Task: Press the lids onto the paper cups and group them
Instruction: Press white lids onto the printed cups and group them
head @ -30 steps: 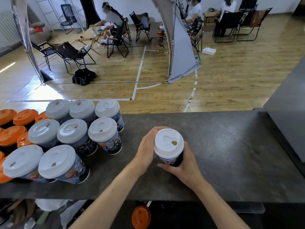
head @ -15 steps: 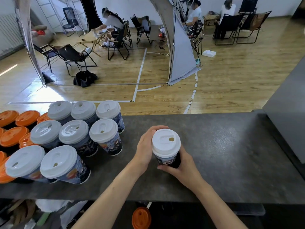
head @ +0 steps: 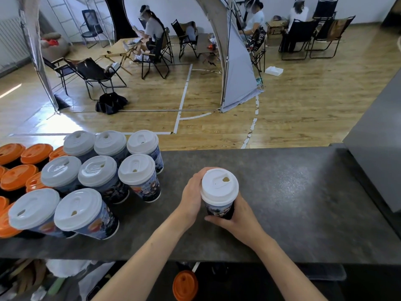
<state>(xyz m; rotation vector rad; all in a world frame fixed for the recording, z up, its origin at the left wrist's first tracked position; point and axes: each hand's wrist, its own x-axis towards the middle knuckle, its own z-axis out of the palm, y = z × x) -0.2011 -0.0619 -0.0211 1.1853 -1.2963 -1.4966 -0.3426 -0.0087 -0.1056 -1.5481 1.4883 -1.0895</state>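
A paper cup (head: 220,210) capped with a white lid (head: 219,184) is held upright near the middle of the dark surface (head: 293,203). It is gripped from 9 o'clock by the left hand (head: 192,195) and from 5 o'clock by the right hand (head: 237,220), with the fingers (head: 205,170) curled round its wall. Eight white-lidded cups (head: 99,177) are grouped at its 9 o'clock, with orange lids (head: 18,177) beyond them.

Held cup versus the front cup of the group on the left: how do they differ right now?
The held cup is gripped by the left hand and right hand; the front group cup is untouched. The held cup stands alone on the middle of the counter; the front group cup sits packed beside other white-lidded cups. Both wear a white lid over a dark printed wall.
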